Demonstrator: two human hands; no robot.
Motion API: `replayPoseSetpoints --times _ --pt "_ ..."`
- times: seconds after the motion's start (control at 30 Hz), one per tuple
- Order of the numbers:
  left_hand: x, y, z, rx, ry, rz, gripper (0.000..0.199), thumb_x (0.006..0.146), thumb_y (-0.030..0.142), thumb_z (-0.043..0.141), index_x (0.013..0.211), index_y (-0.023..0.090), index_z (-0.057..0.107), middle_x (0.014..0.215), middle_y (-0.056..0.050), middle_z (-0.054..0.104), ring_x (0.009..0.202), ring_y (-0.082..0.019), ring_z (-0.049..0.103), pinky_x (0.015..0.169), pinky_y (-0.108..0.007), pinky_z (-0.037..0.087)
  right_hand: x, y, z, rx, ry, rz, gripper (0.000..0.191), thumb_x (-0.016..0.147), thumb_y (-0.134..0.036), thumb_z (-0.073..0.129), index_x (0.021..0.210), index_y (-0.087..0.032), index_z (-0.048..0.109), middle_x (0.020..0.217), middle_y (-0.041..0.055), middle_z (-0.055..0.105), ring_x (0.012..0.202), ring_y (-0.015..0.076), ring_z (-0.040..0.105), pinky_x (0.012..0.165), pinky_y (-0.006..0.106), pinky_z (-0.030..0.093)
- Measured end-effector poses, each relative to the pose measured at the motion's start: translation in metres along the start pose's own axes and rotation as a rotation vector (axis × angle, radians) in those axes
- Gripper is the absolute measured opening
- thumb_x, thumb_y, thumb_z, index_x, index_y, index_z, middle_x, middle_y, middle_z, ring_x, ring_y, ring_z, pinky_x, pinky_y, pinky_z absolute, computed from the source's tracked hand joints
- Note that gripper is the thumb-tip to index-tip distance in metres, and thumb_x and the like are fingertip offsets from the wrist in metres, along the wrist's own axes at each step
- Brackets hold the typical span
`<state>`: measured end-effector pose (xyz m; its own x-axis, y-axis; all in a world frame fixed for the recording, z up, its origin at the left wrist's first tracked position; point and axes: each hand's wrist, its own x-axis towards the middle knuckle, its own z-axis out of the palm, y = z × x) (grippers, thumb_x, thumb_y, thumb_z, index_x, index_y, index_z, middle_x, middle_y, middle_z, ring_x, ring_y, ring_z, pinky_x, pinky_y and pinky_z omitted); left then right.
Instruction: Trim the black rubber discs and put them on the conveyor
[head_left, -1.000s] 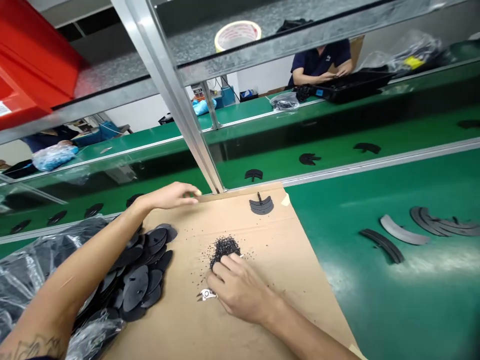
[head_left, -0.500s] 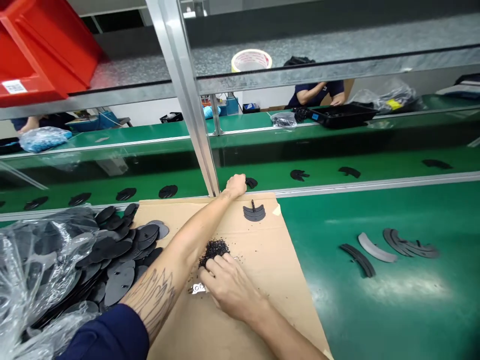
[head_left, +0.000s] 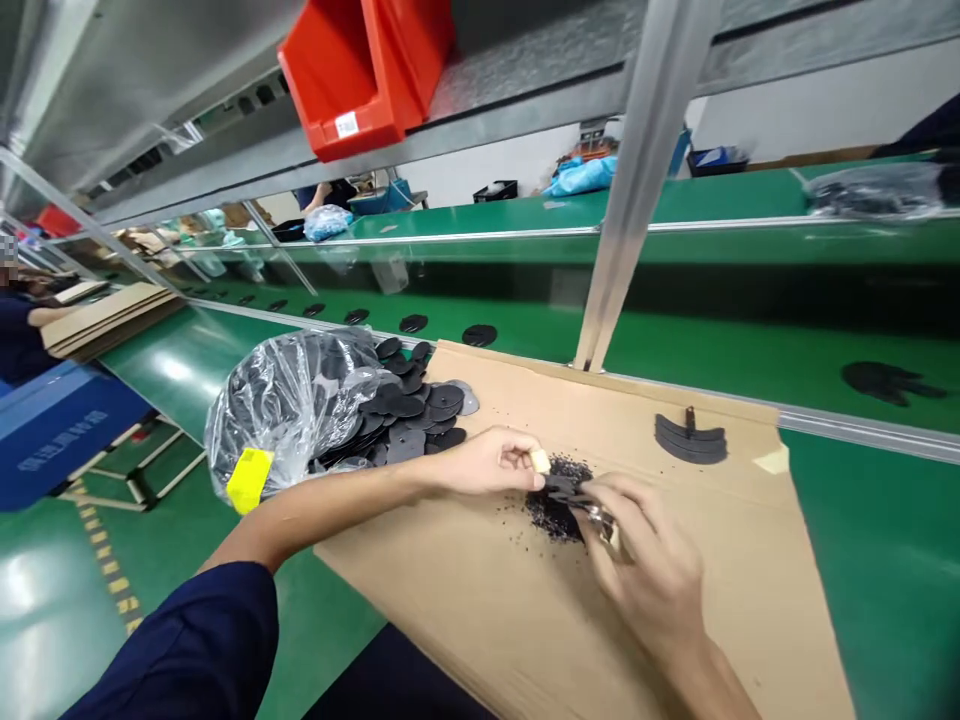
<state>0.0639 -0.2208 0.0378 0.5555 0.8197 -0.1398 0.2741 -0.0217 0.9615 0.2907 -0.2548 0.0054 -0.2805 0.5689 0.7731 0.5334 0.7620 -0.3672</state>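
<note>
My left hand (head_left: pixel 499 462) pinches a flat black plastic part (head_left: pixel 561 487), its fingers closed and a pale yellow cover on one fingertip. From the other side my right hand (head_left: pixel 652 560) closes around a small metal tool that looks like nippers (head_left: pixel 598 516), mostly hidden by the fingers; its tip meets the black part. Under both hands lies a heap of tiny black scraps (head_left: pixel 551 518) on a cardboard sheet (head_left: pixel 525 610). A curved black part with a short stem (head_left: pixel 690 440) rests on the cardboard to the right.
Left of the cardboard, black oval discs (head_left: pixel 405 405) spill from a clear plastic bag (head_left: pixel 277 400). Behind runs a green belt with spaced black parts (head_left: pixel 480 335). A metal post (head_left: pixel 626 220) rises at the cardboard's far edge; a red bin (head_left: pixel 367 80) sits on the shelf above.
My view has swung left. My left hand has come back from the belt and now holds a black part over the scraps. The right hand has lifted, with the metal tool showing in it.
</note>
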Motion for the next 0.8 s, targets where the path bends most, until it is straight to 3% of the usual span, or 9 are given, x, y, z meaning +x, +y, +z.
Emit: replayPoseSetpoints --times 0.07,0.13,0.2,0.27,0.37,0.53,0.8 --pt "-0.016 -0.007 -0.014 0.167 -0.043 -0.009 0.028 0.093 0.042 0.066 0.092 0.014 0.066 0.082 -0.003 0.065 0.073 -0.013 0.058 0.07 -0.024 0.047 0.0 -0.007 0.003 0.156 -0.14 0.067 0.013 0.094 -0.019 0.062 0.105 -0.023 0.067 0.091 0.0078 0.072 0.079 0.0206 0.069 0.071 0.033 0.054" --pt "-0.024 -0.009 -0.038 0.479 -0.012 0.026 0.026 0.097 0.039 0.06 0.093 0.015 0.067 0.087 -0.005 0.067 0.082 -0.017 0.061 0.079 -0.028 0.05 0.001 -0.013 0.006 0.248 -0.17 0.192 0.006 0.095 -0.024 0.062 0.095 -0.022 0.067 0.084 0.0055 0.071 0.072 0.019 0.067 0.067 0.031 0.052" --pt "-0.028 -0.011 -0.069 0.838 0.139 0.0 0.016 0.095 0.03 0.062 0.095 0.016 0.067 0.102 -0.01 0.07 0.101 -0.024 0.063 0.095 -0.035 0.049 0.002 -0.016 0.007 0.293 -0.155 0.346 0.013 0.095 -0.032 0.063 0.09 -0.021 0.066 0.078 0.0033 0.068 0.066 0.0172 0.062 0.063 0.029 0.049" --pt "-0.03 -0.013 -0.098 1.102 0.251 -0.146 0.013 0.088 0.022 0.068 0.099 0.016 0.066 0.113 -0.014 0.068 0.112 -0.03 0.061 0.101 -0.041 0.048 0.004 -0.016 0.007 0.331 -0.142 0.516 0.023 0.094 -0.041 0.064 0.084 -0.021 0.063 0.07 0.0003 0.061 0.06 0.0151 0.054 0.059 0.028 0.045" --pt "-0.032 -0.018 -0.121 1.212 0.254 -0.258 0.017 0.082 0.015 0.07 0.098 0.017 0.065 0.109 -0.013 0.069 0.109 -0.03 0.064 0.097 -0.04 0.05 0.007 -0.012 0.006 0.394 -0.116 0.712 0.037 0.091 -0.053 0.065 0.075 -0.021 0.056 0.062 -0.0038 0.044 0.056 0.012 0.039 0.052 0.025 0.037" --pt "-0.029 -0.025 -0.112 1.223 0.192 -0.233 0.015 0.083 0.009 0.062 0.095 0.019 0.063 0.097 -0.007 0.071 0.096 -0.024 0.068 0.085 -0.031 0.052 0.011 -0.01 0.006 0.458 -0.08 0.807 0.049 0.084 -0.064 0.069 0.068 -0.022 0.049 0.062 -0.0044 0.038 0.058 0.0114 0.034 0.052 0.025 0.035" --pt "-0.021 -0.022 -0.092 1.344 0.182 -0.252 0.016 0.09 0.02 0.06 0.105 0.015 0.061 0.116 -0.016 0.064 0.112 -0.032 0.066 0.095 -0.04 0.054 0.01 -0.013 0.007 0.505 -0.085 0.807 0.043 0.086 -0.06 0.067 0.074 -0.021 0.053 0.065 -0.0046 0.039 0.059 0.0121 0.034 0.057 0.026 0.037"
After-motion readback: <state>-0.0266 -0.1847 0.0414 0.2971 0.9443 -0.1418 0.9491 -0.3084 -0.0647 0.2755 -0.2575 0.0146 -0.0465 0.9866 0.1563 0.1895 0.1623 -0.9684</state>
